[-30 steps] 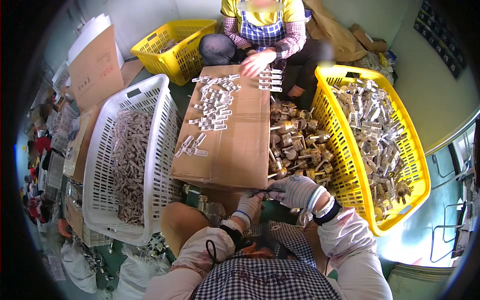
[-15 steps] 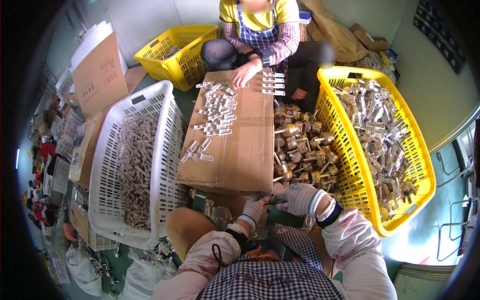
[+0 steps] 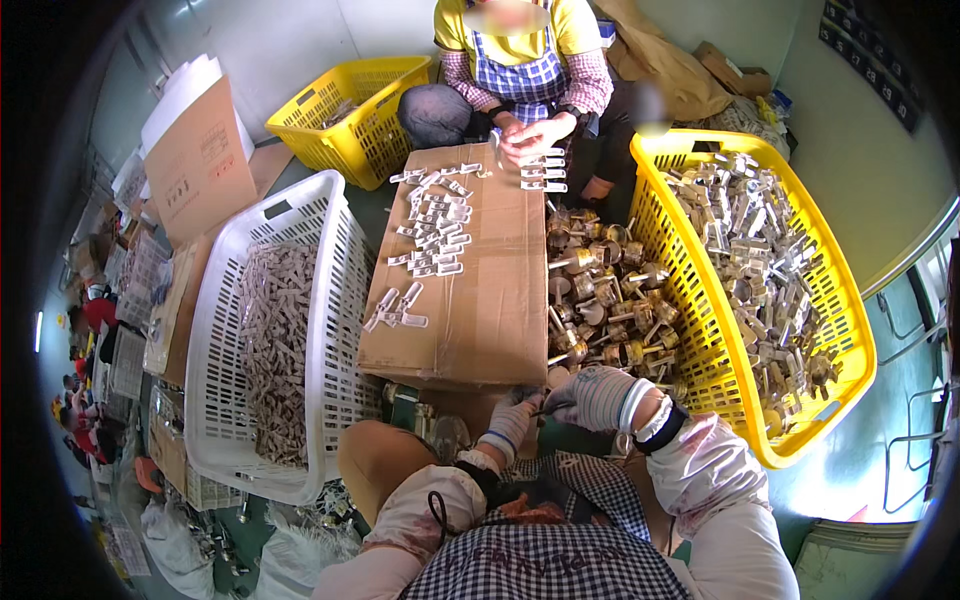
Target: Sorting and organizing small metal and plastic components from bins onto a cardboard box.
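Both my hands wear striped work gloves and meet just below the near edge of a cardboard box (image 3: 500, 320). My left hand (image 3: 512, 420) is closed, its fingertips drawn together. Right beside it, my right hand (image 3: 592, 398) is bent in a pinch; whatever the two hold between them is too small and hidden to name. On the box top lie several small white clip-like pieces (image 3: 435, 235), some heaped, a few apart nearer me. A neat row of similar white pieces (image 3: 543, 172) lies at the far right edge, by a co-worker's hands (image 3: 530, 138).
On the left stands a white basket (image 3: 335, 330) full of small pale pieces. At the right, a yellow basket (image 3: 700, 300) holds shiny metal parts. Brass-coloured metal parts (image 3: 610, 290) with stems are piled between box and yellow basket. Another yellow basket (image 3: 390, 110) stands far left.
The co-worker's hand has lifted from the white pieces; both their hands are now together above the box's far edge, holding a white piece. My hands stay nearly in place.
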Motion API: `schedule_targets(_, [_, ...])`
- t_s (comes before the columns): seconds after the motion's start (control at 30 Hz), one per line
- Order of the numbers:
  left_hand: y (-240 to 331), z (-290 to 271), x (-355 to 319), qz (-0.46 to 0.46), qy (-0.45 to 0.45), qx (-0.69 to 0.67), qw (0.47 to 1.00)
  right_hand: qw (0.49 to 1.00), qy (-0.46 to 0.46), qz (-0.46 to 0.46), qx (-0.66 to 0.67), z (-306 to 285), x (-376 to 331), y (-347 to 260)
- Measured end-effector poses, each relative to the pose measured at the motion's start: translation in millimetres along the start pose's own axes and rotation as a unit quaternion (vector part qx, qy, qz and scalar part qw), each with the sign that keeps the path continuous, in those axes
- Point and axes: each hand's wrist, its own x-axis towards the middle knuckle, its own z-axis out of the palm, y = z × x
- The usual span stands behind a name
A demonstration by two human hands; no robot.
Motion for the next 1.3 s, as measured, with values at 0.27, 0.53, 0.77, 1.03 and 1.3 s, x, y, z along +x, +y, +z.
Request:
schedule_targets(0.27, [7.7,5.4,-3.0,0.002,-0.012,-0.034,0.999,1.000,0.012,0.000,0.001,2.7,0.3,3.9])
schedule_targets(0.53, [17.0,3.9,-12.9,0.027,-0.024,-0.007,0.999,1.000,0.015,-0.004,-0.018,4.4,2.1,2.1])
schedule_targets(0.77, [21.5,5.7,-15.8,0.026,-0.019,-0.026,0.999,1.000,0.001,0.002,-0.024,1.3,2.3,-3.2])
schedule_targets(1.03, [25.6,9.5,-19.6,-0.009,-0.006,0.002,1.000,1.000,-0.002,0.012,-0.021,4.4,2.4,0.1])
schedule_targets(1.3, [-2.9,2.8,-9.0,0.067,0.021,0.066,0.995,0.999,0.022,-0.011,-0.026,6.0,5.7,0.9])
